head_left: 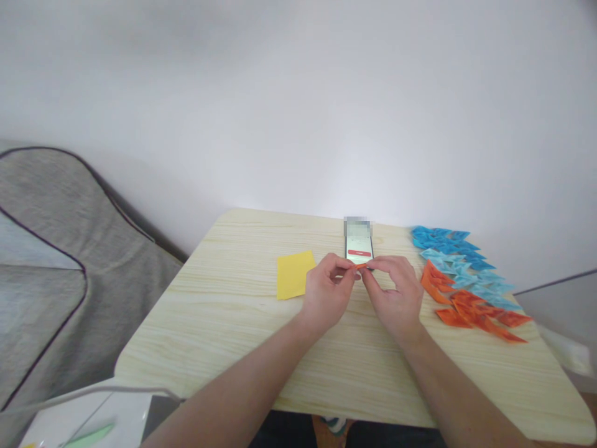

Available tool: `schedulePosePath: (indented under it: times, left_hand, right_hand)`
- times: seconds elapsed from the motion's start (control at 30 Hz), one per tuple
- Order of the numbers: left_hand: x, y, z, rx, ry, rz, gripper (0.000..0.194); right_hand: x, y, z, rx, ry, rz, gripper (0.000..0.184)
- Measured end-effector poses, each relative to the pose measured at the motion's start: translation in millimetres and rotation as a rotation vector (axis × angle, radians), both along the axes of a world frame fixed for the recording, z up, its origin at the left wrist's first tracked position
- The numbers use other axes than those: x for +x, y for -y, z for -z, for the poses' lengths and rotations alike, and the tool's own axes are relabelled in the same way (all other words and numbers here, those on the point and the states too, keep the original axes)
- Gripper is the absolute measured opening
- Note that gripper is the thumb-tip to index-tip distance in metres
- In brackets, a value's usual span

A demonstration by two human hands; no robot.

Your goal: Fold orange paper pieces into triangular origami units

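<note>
A small folded piece of orange paper [360, 266] is pinched between both hands above the middle of the table. My left hand [329, 289] is closed on its left end, and my right hand [395, 294] grips the right end between thumb and fingers. Much of the paper is hidden by the fingertips. Just beyond the hands lies a phone [359, 242] with its screen lit. Yellow square paper [293, 275] rests at the left, its right edge partly behind my left hand.
Several folded paper pieces lie in groups along the right side: dark blue [443, 242], light blue [466, 274] and orange [476, 311]. The wooden table [196, 323] backs against a white wall. Grey fabric [102, 261] stands left, above a white surface [107, 414] with a cable [116, 390].
</note>
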State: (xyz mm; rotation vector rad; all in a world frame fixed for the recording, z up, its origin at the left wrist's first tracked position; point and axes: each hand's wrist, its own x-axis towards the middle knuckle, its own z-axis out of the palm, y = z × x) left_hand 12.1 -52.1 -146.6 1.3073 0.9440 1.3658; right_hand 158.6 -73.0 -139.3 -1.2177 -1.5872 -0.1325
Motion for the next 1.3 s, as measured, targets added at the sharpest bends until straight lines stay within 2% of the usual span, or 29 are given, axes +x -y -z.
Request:
schedulePosePath:
  times: [0.9,1.1,1.3]
  left_hand:
    - [0.6,-0.7,0.2,-0.046,0.036,-0.005,0.009]
    - [0.3,-1.6,1.7,-0.026,0.018,-0.007,0.008]
    - [-2.4,0.4,-4.6,0.034,-0.042,-0.019,0.002]
  right_hand:
    - [1.1,-0.1,0.4,0.036,0.013,-0.016,0.017]
    - [1.9,-0.2,0.3,0.040,0.024,-0.016,0.016]
    - [-1.6,1.6,-3.4,-0.029,-0.034,-0.042,0.014]
